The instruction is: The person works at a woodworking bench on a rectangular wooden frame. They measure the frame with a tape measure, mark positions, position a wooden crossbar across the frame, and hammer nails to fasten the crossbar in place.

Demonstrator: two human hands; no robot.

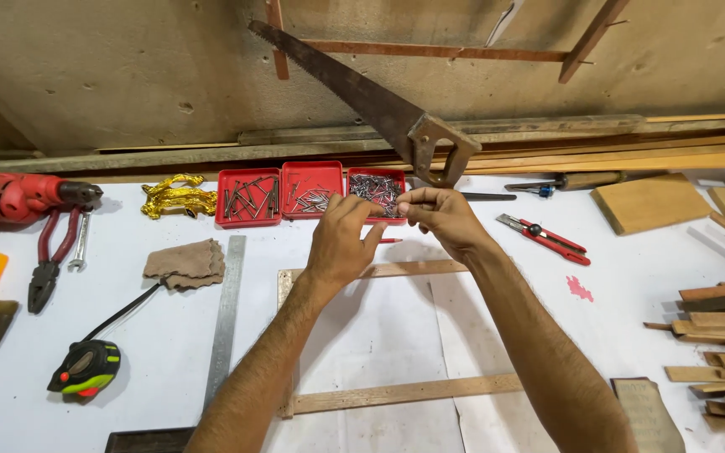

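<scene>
Both my hands meet over the rightmost of three red trays (377, 191), which is full of small nails. My right hand (440, 220) has its fingertips pinched together at the tray's front edge, apparently on a small nail that is too small to make out. My left hand (341, 243) reaches in from the left, fingers bunched and touching the right fingertips; what it holds is hidden. Below my forearms lies a thin wooden frame (404, 393) of light strips on the white table. A red pencil (390, 241) lies partly hidden between my hands.
A rusty handsaw (379, 105) leans against the back wall. A red utility knife (543, 237), a wood block (648, 203) and a pile of wood offcuts (723, 352) lie right. Left are a steel ruler (226, 319), cloth (185, 262), tape measure (86, 369), pliers (48, 264), red drill (10, 197) and gold handles (178, 197).
</scene>
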